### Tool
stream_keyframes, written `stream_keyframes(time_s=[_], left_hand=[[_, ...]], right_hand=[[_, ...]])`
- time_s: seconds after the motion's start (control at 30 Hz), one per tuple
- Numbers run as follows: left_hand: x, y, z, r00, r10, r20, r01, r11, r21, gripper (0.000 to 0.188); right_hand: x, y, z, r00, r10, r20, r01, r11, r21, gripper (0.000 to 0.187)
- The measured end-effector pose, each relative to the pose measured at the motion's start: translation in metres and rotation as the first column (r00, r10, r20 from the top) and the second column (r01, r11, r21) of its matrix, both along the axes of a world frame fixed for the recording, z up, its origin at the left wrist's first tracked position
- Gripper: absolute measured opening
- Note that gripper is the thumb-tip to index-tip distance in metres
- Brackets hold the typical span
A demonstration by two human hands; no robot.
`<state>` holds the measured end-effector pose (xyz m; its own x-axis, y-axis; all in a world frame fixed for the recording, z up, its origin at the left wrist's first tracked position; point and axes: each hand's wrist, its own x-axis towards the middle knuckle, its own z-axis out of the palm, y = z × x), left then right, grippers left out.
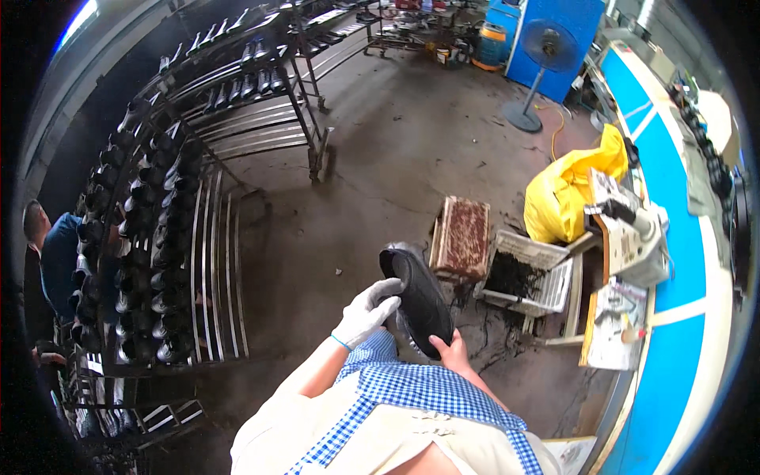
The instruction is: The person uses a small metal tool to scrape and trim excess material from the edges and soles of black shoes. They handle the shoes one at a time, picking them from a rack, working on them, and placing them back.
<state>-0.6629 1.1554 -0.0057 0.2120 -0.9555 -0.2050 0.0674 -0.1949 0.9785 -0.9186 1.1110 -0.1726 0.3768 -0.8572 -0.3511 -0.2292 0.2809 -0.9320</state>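
A black shoe is held sole-up above a stained concrete floor, gripped between both hands. The left hand, in a white glove, closes its fingers over the shoe's near edge; the bare right hand clamps it from below at the lower end. Just beyond sit a rusty brown crate and a white tray of dark scraps, with a yellow bag behind. At left, metal racks carry rows of black shoes.
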Motion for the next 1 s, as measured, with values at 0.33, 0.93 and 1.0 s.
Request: stream_keyframes(time_s=[0.33, 0.93, 1.0], left_hand=[[0.154, -0.071, -0.031, 0.995, 0.099, -0.026, -0.095, 0.988, 0.122, 0.050], [0.351, -0.470, -0.045, 0.708, 0.523, -0.475, -0.370, 0.847, 0.382, 0.084], [0.374, -0.515, -0.040, 0.671, 0.582, -0.460, -0.427, 0.810, 0.402, 0.079]], right_hand=[[0.192, -0.141, 0.079, 0.997, -0.053, 0.051, 0.014, 0.817, 0.576, 0.033], [0.465, -0.563, 0.071, 0.923, 0.216, 0.317, -0.371, 0.714, 0.594, 0.039], [0.494, -0.615, 0.074, 0.906, 0.236, 0.353, -0.409, 0.704, 0.580, 0.040]])
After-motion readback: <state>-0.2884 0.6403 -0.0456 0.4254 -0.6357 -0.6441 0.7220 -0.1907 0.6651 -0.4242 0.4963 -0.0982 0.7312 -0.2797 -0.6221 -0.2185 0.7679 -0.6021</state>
